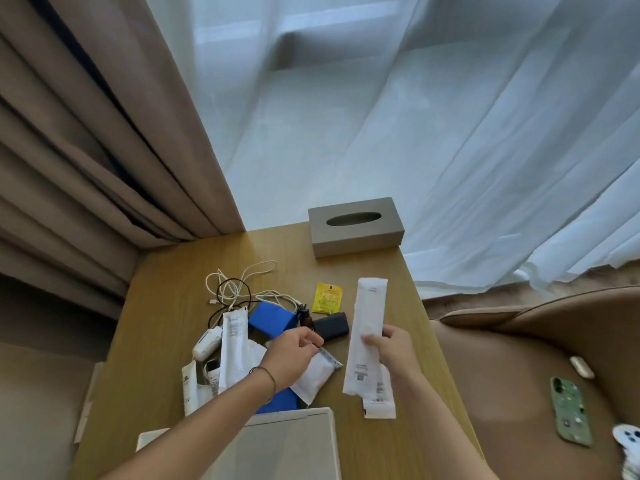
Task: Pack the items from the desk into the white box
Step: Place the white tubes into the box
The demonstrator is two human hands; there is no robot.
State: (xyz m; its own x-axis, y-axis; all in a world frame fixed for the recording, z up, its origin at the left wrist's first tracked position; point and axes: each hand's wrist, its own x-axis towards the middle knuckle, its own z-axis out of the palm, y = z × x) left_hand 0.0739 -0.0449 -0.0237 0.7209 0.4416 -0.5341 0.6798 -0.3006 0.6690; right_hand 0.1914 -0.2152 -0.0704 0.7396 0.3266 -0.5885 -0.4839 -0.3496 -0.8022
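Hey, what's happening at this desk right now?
A person is sorting items on a wooden desk to pack into the white box at the near edge. The right hand holds a long white packet lifted above the desk. The left hand grips a smaller white pouch. Cables, a blue box, a dark power bank and a yellow sachet lie unpacked. A grey tissue box stands at the far edge.

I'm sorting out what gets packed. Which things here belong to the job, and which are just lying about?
To pack:
long white packet, held by the right hand
small white pouch at the left hand
cables
blue box
yellow sachet
white box

Lying about:
tissue box
phone on the chair
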